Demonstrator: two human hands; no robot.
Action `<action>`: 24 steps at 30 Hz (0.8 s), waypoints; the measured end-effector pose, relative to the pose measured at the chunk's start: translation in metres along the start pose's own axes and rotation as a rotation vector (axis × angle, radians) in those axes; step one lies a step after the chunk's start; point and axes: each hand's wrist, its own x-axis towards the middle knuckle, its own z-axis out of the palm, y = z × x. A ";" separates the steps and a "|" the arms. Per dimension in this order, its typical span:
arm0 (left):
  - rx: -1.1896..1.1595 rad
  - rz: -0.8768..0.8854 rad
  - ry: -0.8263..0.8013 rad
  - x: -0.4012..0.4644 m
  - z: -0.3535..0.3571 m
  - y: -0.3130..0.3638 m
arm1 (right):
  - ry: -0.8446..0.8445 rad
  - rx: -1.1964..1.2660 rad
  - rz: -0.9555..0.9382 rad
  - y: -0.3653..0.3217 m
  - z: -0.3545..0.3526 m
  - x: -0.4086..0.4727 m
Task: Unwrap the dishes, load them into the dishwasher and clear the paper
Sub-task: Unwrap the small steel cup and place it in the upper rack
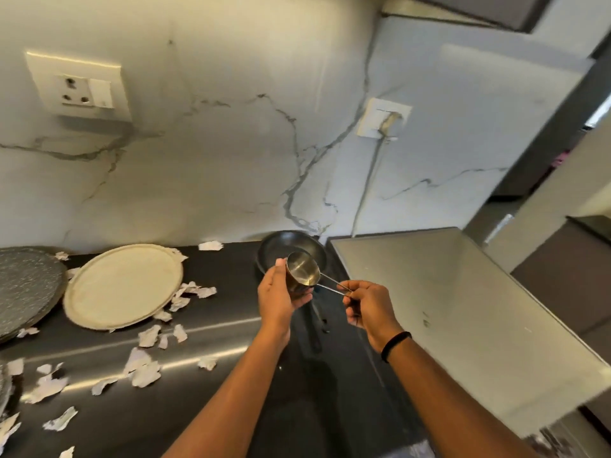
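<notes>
Over counter, fingers apparently pinch cup handle.

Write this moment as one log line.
left hand: cups small steel measuring cup | right hand: pinches its handle | torn paper scraps: on counter

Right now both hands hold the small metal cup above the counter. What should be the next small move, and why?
Probably carry the metal cup toward the dishwasher, which is not in view. The cup looks already bare: the left hand cradles its body and the right hand pinches its wire handle, with no paper on it. The torn paper scraps on the counter can probably wait.
</notes>
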 end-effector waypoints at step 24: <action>0.510 -0.377 -0.554 -0.280 0.213 -0.269 | 0.655 0.644 0.143 0.193 -0.382 -0.203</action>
